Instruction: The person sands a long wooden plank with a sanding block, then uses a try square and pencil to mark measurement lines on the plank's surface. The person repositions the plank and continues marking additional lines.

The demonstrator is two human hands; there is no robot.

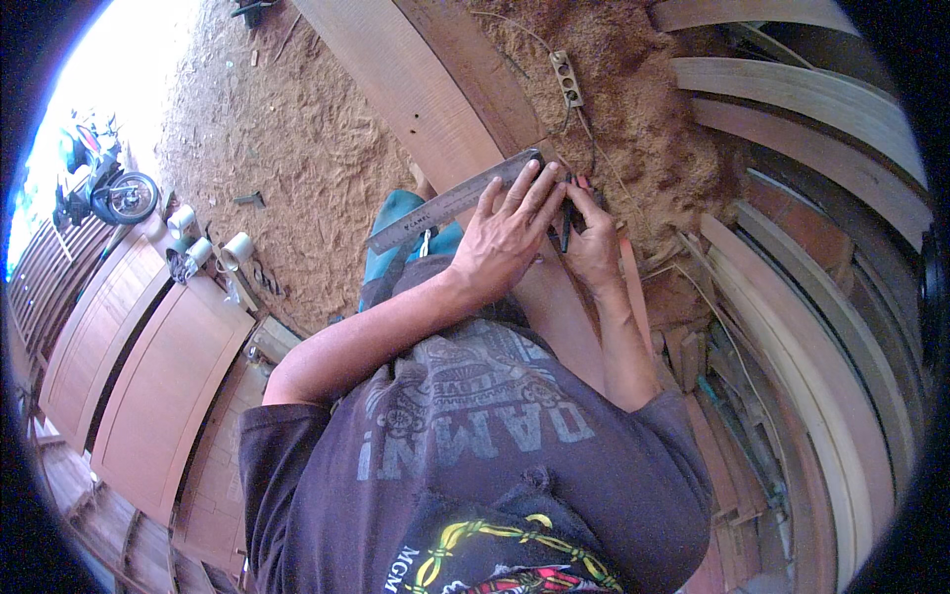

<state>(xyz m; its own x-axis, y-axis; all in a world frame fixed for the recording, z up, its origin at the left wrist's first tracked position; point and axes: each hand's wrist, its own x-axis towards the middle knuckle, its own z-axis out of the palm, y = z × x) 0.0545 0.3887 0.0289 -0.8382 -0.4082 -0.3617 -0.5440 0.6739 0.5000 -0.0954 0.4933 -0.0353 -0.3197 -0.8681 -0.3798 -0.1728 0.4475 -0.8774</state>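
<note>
A wooden plank (421,94) runs from the far edge toward my body. A metal square (435,215) with a long flat blade lies slantwise across it. My left hand (503,230) rests flat on the blade, fingers stretched toward the square's dark right end. Close beside it, my right hand (594,247) is closed around a slim black pen (566,228), held upright near the plank's right edge. Its tip is hard to make out. My left fingers partly cover the square's end.
Sawdust (297,139) covers the ground. A socket strip (566,79) with a cord lies beyond my right hand. Long curved-looking boards (807,396) are stacked at right. Wooden panels (168,386), white cups (236,251) and a motorcycle (109,188) stand at left.
</note>
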